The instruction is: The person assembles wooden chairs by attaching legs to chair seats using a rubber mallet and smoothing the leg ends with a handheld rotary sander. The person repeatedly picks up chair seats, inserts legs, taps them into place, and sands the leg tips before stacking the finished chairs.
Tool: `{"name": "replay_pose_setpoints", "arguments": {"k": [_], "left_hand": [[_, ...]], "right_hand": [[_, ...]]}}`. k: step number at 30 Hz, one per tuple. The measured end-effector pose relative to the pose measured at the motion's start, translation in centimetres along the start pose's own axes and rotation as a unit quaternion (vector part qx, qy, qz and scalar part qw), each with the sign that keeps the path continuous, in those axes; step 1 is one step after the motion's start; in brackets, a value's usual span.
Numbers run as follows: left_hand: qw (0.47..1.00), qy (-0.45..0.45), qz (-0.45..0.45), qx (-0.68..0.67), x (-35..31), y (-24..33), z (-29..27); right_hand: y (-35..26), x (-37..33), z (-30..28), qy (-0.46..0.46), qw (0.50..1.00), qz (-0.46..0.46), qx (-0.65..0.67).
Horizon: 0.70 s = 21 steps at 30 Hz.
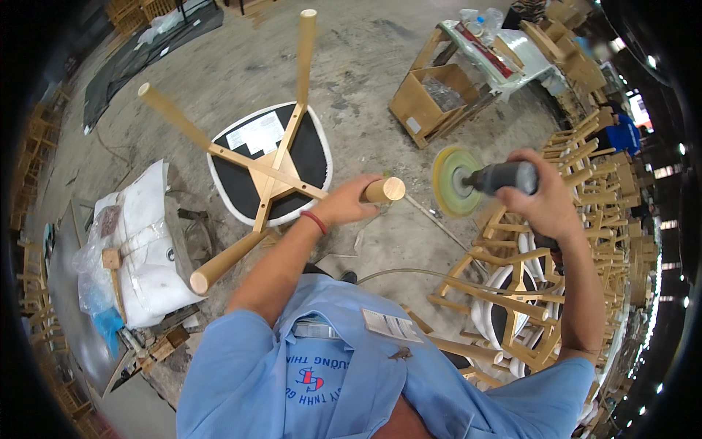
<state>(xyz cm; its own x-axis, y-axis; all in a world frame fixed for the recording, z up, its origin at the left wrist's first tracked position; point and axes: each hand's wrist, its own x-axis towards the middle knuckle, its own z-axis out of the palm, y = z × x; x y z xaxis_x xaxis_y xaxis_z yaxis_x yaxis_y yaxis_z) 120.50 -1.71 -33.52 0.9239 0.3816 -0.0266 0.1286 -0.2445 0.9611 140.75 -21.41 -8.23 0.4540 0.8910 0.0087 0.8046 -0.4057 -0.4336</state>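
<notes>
An upturned chair (pixel 272 177) is in front of me, with its four-legged wooden frame over a black seat underside with a white rim. My left hand (pixel 349 200) is closed round the near right chair leg (pixel 385 190), close to its pale round end. My right hand (pixel 542 192) grips a dark handheld disc sander (pixel 504 177), raised to the right of that leg. Its round yellow-green disc (pixel 455 181) faces the leg, with a gap between them. A white paper label (pixel 256 134) lies on the seat's underside. What holds the chair up is mostly hidden.
At my left stands a padded white-covered stand (pixel 150 249) with a wooden mallet (pixel 114 278) on it. A cardboard box (pixel 428 102) sits by a worktable (pixel 523 62) at the far right. Stacked chair frames (pixel 585 190) crowd the right. A hose (pixel 431 274) crosses near me.
</notes>
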Motion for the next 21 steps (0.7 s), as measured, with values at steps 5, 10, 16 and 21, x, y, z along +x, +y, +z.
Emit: {"name": "replay_pose_setpoints", "arguments": {"k": [5,10,16,21], "left_hand": [[0.991,0.127,0.043,0.017,1.1,-0.6,3.0],[0.987,0.138,0.083,0.002,1.2,-1.4,3.4],[0.986,0.132,0.101,0.01,1.1,-2.0,3.3],[0.988,0.126,0.086,0.019,0.9,-1.4,2.9]], "right_hand": [[-8.1,0.7,1.2,-0.177,0.977,-0.044,-0.106],[-12.4,3.0,3.6,-0.27,0.938,-0.094,-0.194],[-10.0,6.2,4.2,-0.255,0.956,-0.096,-0.112],[-4.5,6.0,3.0,-0.272,0.935,0.177,0.144]]}}
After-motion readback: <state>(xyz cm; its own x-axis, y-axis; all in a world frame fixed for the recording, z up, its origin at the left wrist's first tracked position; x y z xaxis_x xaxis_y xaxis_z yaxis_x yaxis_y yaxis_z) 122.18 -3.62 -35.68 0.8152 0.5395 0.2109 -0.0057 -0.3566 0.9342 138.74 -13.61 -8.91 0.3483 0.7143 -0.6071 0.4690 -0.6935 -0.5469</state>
